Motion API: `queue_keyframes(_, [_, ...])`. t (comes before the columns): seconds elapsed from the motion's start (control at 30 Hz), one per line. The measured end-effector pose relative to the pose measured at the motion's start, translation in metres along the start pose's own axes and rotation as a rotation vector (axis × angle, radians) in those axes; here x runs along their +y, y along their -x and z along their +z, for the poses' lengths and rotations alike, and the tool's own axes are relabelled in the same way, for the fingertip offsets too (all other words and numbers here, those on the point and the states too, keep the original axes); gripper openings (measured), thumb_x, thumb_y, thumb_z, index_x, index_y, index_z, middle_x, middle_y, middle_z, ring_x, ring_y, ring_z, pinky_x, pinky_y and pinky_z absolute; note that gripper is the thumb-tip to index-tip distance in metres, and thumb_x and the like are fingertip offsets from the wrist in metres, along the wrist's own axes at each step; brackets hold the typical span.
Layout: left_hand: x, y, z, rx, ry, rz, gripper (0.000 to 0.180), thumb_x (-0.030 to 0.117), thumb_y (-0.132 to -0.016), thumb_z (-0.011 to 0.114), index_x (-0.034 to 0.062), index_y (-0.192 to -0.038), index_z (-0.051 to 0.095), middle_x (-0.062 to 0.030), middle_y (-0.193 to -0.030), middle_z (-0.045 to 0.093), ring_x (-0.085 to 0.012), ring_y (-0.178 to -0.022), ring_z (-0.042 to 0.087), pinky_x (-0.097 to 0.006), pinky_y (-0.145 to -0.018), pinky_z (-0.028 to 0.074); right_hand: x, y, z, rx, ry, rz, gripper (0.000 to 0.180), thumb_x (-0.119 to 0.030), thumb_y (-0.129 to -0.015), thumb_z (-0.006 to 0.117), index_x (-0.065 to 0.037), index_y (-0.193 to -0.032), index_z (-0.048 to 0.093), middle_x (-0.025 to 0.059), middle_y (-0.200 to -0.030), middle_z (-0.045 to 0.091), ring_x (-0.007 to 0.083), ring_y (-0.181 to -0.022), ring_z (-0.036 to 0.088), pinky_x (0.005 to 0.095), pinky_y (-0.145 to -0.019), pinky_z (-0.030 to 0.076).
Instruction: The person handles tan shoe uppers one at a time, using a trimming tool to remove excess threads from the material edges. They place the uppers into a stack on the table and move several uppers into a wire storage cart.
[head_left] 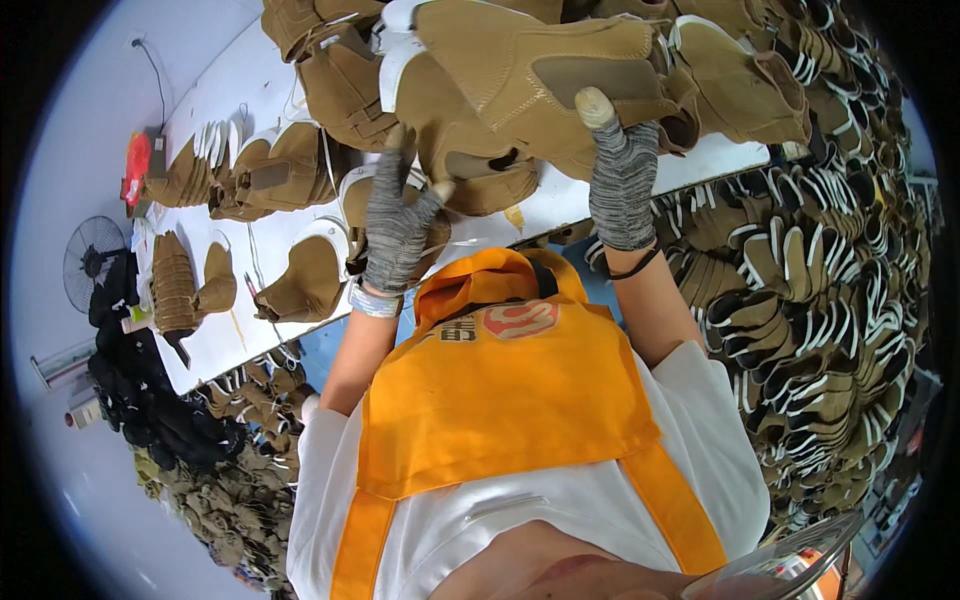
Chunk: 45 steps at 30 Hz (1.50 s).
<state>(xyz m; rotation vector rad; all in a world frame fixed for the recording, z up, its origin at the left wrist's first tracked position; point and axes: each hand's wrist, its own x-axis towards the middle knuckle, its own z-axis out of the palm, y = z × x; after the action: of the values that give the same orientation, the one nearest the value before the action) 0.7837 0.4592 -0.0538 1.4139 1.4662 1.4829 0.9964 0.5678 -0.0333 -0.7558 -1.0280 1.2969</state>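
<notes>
A large brown boot upper (580, 65) with a darker side panel is held up before me. My right hand (625, 175), in a grey knit glove, grips its lower edge; the thumb lies on the near side and the other fingers are hidden behind. To the left, my gloved left hand (402, 215) is open, thumb and fingers apart. It is nearest to another brown boot upper (465, 165) that lies partly under the held one. A further brown upper (345, 95) with straps sits just beyond my left fingers.
The white table (220, 345) carries more brown uppers, including a standing one (305, 280) and a nested stack (175, 285) at left. Dense rows of uppers (810, 340) fill the right side. A black fan (92, 262) stands by the left wall.
</notes>
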Motion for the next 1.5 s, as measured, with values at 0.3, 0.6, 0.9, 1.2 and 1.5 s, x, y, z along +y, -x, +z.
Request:
queue_keyframes(0.3, [-0.037,-0.001,0.0,-0.014,0.163,-0.29,0.067,0.013,-0.082,0.075,0.0021,-0.14,0.042,-0.0139,-0.142,0.042,-0.0236,-0.13,0.041,-0.033,-0.108,0.037,0.001,0.03,0.011,0.126,-0.023,-0.163,0.091,-0.02,-0.07,0.087,-0.003,-0.139,0.03,0.0117,-0.133,0.044,0.0233,-0.12,0.049,0.0367,-0.102,0.047])
queue_keyframes(0.6, [-0.068,-0.015,-0.004,0.262,0.74,-0.637,0.042,0.005,-0.092,0.056,0.0036,-0.134,0.048,-0.0109,-0.123,0.059,-0.0215,-0.108,0.057,-0.031,-0.094,0.047,0.059,0.05,0.027,-0.113,0.24,0.004,0.113,-0.029,-0.062,0.091,-0.004,-0.144,0.017,0.0154,-0.14,0.034,0.0271,-0.128,0.041,0.0394,-0.106,0.043])
queue_keyframes(0.9, [-0.161,-0.037,-0.034,-0.31,0.046,-0.217,0.031,0.014,-0.097,0.048,0.004,-0.127,0.053,-0.0083,-0.122,0.061,-0.0196,-0.107,0.058,-0.03,-0.096,0.047,0.024,0.015,0.071,-0.279,0.793,-0.277,0.108,-0.044,-0.06,0.089,-0.002,-0.139,0.028,0.0167,-0.13,0.039,0.0299,-0.12,0.044,0.043,-0.102,0.04])
queue_keyframes(1.2, [-0.107,-0.064,-0.045,-0.4,-0.027,-0.194,0.043,0.014,-0.084,0.067,0.0052,-0.125,0.056,-0.0082,-0.118,0.066,-0.0178,-0.107,0.061,-0.029,-0.094,0.046,0.03,-0.024,0.065,-0.301,0.637,-0.134,0.105,-0.051,-0.062,0.086,0.003,-0.135,0.033,0.0183,-0.125,0.04,0.0301,-0.116,0.045,0.0421,-0.1,0.042])
queue_keyframes(1.5, [-0.142,-0.078,-0.086,-0.352,0.321,-0.862,0.039,0.008,-0.082,0.07,0.0038,-0.119,0.06,-0.0064,-0.105,0.069,-0.0172,-0.09,0.065,-0.031,-0.083,0.054,0.033,-0.014,0.079,-0.368,0.987,-0.277,0.102,-0.053,-0.064,0.085,0.003,-0.134,0.037,0.0189,-0.121,0.039,0.0316,-0.114,0.047,0.0423,-0.094,0.049])
